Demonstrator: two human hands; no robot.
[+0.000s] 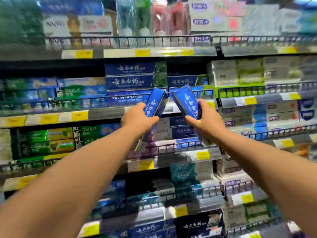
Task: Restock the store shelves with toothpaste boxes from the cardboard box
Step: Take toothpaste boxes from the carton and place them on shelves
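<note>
Reaching forward on both bare arms, the person has one blue toothpaste box per hand. Left hand [137,117] wraps curled fingers round the left box [155,102]; right hand [205,117] grips the right box [186,98] likewise. Long axes lean inward: top ends near each other, bottom ends apart. Both tops sit just before the wire rail [130,96]. Behind it, shelved blue boxes [128,81] lie flat, long axis sideways. The shorter stack [181,81] beside them has dark space above, likely the slot. Held boxes probably need turning level to clear the rail. Both hands look equally near. Cardboard box not in view.
</note>
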